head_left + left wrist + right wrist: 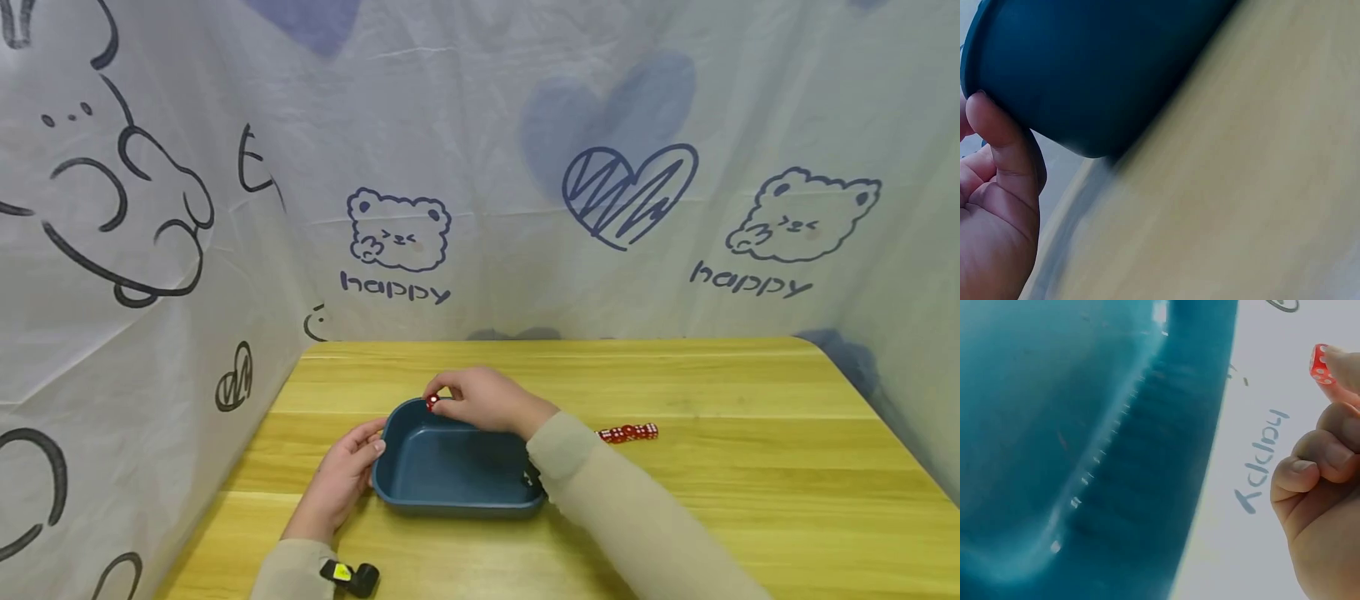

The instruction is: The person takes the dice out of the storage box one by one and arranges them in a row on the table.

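A dark blue-green plastic bin (457,467) with rounded corners stands near the middle of the table. My left hand (348,467) grips its left side; in the left wrist view the thumb (1000,125) lies against the outer wall near the rim. Over the bin's far left rim, my right hand (483,400) pinches a red die (432,403) with white dots between thumb and index finger. The right wrist view shows that die (1321,365) held at the fingertips, with the other fingers curled. Right of the bin lies a row of several red dice (630,433), partly hidden by the right sleeve.
The yellow wood-grain table (750,467) extends to the right and behind the bin. A white cloth (495,250) with line drawings hangs behind the table and along its sides. A small black device (352,577) is on the left sleeve.
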Tool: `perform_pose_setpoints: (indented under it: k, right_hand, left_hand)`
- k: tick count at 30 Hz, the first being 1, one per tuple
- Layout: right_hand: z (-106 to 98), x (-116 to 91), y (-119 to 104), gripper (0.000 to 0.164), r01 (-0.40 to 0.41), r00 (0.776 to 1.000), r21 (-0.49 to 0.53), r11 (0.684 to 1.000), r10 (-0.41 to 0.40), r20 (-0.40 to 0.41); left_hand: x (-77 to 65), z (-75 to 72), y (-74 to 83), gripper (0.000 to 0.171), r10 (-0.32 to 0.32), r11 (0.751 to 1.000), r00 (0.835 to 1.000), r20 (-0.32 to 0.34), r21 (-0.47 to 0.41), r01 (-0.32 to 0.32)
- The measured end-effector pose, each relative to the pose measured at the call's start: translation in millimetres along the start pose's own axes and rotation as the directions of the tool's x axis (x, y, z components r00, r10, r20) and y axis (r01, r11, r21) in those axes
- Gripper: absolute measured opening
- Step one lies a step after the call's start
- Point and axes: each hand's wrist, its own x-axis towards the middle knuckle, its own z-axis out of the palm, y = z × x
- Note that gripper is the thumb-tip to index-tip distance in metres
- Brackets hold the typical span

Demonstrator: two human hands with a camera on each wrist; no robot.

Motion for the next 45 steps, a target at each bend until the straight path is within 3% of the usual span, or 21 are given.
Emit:
perform_pose_setpoints:
  k: [13,28,45]
  right_hand:
    - [-33,-21,7,0.025,-0.018,0.999,-0.094,0.995,0.013,-0.052]
    - [-52,-85,58,0.022,-0.152,0.983,-0.05,0.987,0.146,-0.11]
    - [-59,-148,110,0.024,-0.287,0.946,-0.005,0.958,0.283,-0.155]
  left_hand:
    - [0.6,-0.8,-1.6,0.042,0.002,1.0,1.0,-0.005,0.014,-0.002]
    - [-0.6,1.6,0.1,0.043,-0.003,1.0,1.0,-0.024,0.01,0.004]
    - [-2.8,2.2,1.8,0.043,-0.018,1.0,1.0,-0.018,0.017,0.018]
